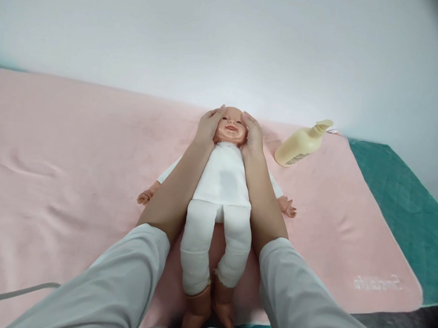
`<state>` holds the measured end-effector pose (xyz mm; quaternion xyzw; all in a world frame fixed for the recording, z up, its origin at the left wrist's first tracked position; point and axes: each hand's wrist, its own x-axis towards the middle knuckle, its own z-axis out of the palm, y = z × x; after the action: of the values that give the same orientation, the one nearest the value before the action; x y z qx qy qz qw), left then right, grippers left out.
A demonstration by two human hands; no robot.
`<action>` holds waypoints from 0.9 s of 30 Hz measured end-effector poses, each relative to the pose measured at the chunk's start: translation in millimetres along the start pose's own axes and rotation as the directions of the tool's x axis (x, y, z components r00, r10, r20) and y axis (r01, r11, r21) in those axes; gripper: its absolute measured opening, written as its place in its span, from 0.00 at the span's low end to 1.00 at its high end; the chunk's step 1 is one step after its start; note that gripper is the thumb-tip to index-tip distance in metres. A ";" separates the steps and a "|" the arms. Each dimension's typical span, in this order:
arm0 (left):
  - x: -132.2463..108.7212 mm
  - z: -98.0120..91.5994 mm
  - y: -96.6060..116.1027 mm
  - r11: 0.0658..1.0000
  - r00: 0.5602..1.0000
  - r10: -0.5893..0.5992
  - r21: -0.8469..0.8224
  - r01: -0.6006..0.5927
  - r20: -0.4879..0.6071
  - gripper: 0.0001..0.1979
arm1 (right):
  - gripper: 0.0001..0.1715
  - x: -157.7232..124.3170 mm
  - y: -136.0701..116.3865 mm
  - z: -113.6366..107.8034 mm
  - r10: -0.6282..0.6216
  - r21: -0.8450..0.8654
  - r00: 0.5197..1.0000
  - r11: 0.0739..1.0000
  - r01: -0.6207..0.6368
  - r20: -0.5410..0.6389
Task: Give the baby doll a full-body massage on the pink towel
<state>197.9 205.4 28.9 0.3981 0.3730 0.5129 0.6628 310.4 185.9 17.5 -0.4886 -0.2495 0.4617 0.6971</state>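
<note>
A baby doll (224, 171) in a white cloth suit lies on its back on a pink mat, head toward the wall and feet toward me. My left hand (208, 125) cups one side of its head, with the fingertips up by the temple. On the opposite side, my right hand (254, 132) is curved around the head in the same way. Both palms touch the doll, and some fingers are hidden behind its head. Its arms stretch outward beneath my forearms. A grey patch marks the chest of the suit.
A pale yellow pump bottle (298, 145) stands on the pink mat (73, 175), right of the doll's head. Under the mat lies a green quilted cover (401, 215). A white wall (226, 40) rises behind. A grey cord (18, 293) runs at the lower left.
</note>
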 end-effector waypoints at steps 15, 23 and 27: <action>0.6 -2.7 2.1 1.000 0.995 -0.012 -0.020 0.011 -0.097 0.16 | 0.24 -7.6 4.1 -2.7 -0.079 0.064 0.997 0.995 0.080 -0.009; 2.5 -3.8 0.7 1.000 0.996 -0.014 0.021 0.016 -0.093 0.15 | 0.22 -14.9 1.6 -3.8 -0.084 0.045 0.996 0.995 0.085 -0.017; 6.8 -3.3 -2.5 1.000 0.995 -0.012 0.003 0.013 -0.094 0.16 | 0.21 -13.9 2.8 -4.4 -0.087 0.066 0.996 0.994 0.087 0.004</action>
<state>197.1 212.1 24.7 0.3722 0.4073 0.5264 0.6469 306.5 171.9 14.6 -0.4525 -0.2576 0.4404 0.7314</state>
